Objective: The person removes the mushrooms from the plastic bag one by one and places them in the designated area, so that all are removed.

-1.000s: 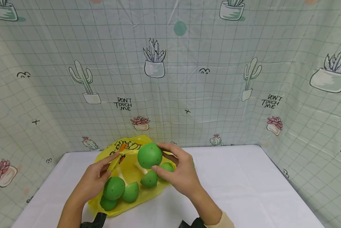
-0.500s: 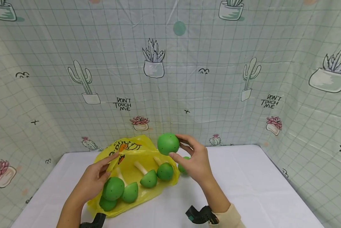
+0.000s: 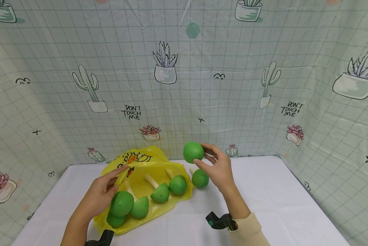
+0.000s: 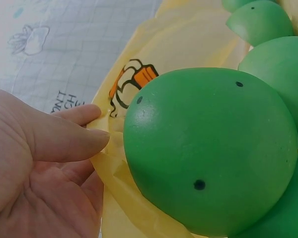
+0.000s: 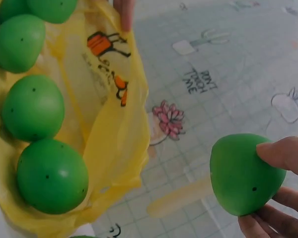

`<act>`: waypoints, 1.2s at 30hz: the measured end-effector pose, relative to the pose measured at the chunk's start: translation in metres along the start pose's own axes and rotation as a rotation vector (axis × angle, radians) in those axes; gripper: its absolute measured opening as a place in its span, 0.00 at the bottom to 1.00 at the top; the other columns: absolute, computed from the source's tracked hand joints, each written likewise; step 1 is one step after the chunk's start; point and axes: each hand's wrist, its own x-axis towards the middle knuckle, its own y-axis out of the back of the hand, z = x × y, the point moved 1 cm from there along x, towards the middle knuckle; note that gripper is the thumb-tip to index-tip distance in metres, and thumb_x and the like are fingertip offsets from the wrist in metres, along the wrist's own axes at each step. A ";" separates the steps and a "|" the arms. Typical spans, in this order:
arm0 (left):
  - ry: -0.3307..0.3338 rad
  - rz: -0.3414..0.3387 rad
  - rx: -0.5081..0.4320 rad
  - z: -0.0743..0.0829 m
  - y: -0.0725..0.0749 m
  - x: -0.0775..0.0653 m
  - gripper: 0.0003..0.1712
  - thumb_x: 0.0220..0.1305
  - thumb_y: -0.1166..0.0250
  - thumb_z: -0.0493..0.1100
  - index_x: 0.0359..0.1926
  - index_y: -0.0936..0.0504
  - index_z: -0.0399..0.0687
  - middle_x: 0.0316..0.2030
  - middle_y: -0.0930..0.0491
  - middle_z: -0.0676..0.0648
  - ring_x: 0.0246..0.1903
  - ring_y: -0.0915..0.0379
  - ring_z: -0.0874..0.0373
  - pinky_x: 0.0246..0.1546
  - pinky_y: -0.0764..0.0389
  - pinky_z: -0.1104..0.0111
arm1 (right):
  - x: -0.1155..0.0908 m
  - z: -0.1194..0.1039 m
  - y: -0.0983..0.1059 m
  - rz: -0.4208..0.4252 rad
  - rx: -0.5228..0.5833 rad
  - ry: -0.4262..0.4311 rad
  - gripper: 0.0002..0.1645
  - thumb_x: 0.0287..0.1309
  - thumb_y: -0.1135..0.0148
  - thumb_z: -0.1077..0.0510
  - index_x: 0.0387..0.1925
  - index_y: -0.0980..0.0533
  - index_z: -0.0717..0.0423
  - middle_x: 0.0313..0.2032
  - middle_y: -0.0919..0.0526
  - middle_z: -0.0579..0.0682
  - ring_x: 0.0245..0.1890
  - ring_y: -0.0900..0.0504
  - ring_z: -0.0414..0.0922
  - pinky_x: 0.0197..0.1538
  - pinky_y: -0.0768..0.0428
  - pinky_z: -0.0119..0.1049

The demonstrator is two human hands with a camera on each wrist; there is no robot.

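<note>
Holding a green mushroom (image 3: 194, 152) by its cap just right of the head view's centre, a person's right hand (image 3: 218, 168) curls thumb and fingers at its edge, while at lower left the left hand (image 3: 101, 193) pinches a yellow bag (image 3: 160, 158) at the rim. With 5 green caps (image 3: 140, 207) on the bag and 1 neighbouring cap (image 3: 200, 178) below the raised piece, a weak pinch could drop it there, and a tugged rim could set the 5 rolling.
</note>
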 end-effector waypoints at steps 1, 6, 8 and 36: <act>-0.001 0.000 -0.001 0.000 0.000 0.000 0.39 0.69 0.44 0.18 0.78 0.32 0.42 0.74 0.35 0.29 0.64 0.25 0.37 0.51 0.15 0.64 | 0.001 0.003 0.001 0.003 -0.004 -0.012 0.33 0.56 0.23 0.69 0.63 0.23 0.67 0.62 0.20 0.62 0.64 0.20 0.57 0.64 0.20 0.35; -0.005 0.000 0.003 0.000 0.000 0.000 0.39 0.69 0.44 0.18 0.78 0.32 0.42 0.74 0.35 0.29 0.64 0.25 0.37 0.53 0.15 0.63 | 0.003 0.017 0.007 0.020 -0.037 -0.065 0.33 0.56 0.23 0.70 0.63 0.23 0.67 0.62 0.20 0.62 0.64 0.20 0.56 0.64 0.19 0.38; -0.005 0.000 0.001 0.000 0.000 0.000 0.39 0.69 0.44 0.18 0.78 0.32 0.42 0.74 0.35 0.29 0.64 0.25 0.37 0.53 0.15 0.62 | 0.003 0.022 0.010 0.029 -0.050 -0.087 0.33 0.56 0.23 0.70 0.64 0.23 0.66 0.62 0.20 0.61 0.64 0.20 0.56 0.65 0.19 0.40; -0.014 -0.004 0.018 0.000 0.002 0.000 0.40 0.69 0.45 0.18 0.78 0.33 0.42 0.76 0.37 0.31 0.67 0.29 0.36 0.52 0.16 0.65 | 0.004 0.064 0.036 0.085 -0.217 -0.293 0.32 0.54 0.21 0.65 0.61 0.21 0.65 0.61 0.19 0.64 0.65 0.21 0.58 0.65 0.19 0.43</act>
